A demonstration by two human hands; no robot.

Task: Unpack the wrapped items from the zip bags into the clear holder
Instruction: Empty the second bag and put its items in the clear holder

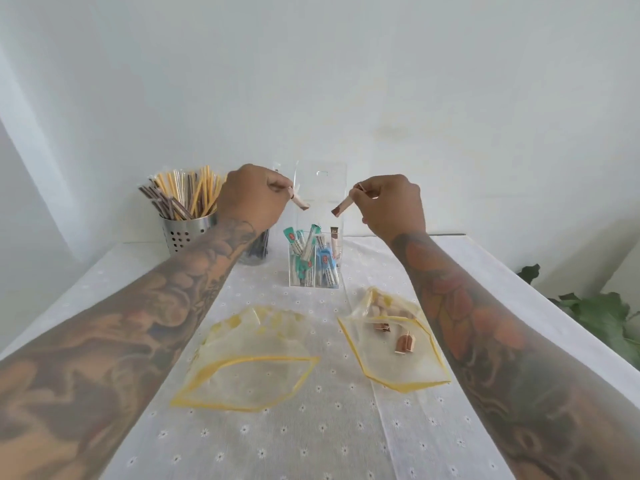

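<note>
At the far left of the worktop (pixel 104 341) stood a perforated metal cup (pixel 185 232) packed with wrapped straws (pixel 188 194), brown and yellow, fanned outward. Just beside it a dark glass (pixel 258 249) sat partly hidden behind the left forearm.

The left hand (pixel 249 197) hovered above the clear holder (pixel 315 261), its fingers (pixel 282 188) pinched together on the top end of a brown-wrapped stick (pixel 300 203), which slanted down and to the right, below the fingertips, its lower end free in the air. Below, on the near left, an empty zip bag (pixel 242 372) with a yellow seal lay open on the cloth.

The clear holder stood at the middle back, already holding teal, blue and white wrapped sticks (pixel 311 258) and one brown one, upright or leaning.

The right hand (pixel 389 204) mirrored the left: its fingers (pixel 363 194) were clamped on the upper end of a second brown-wrapped stick (pixel 343 206), which hung down and leftward over the holder. The two sticks' lower ends pointed toward each other, apart. Under that forearm the second zip bag (pixel 394 344) lay open, a few brown wrapped items (pixel 403 344) inside. Green leaves (pixel 602 317) showed at the far right.
</note>
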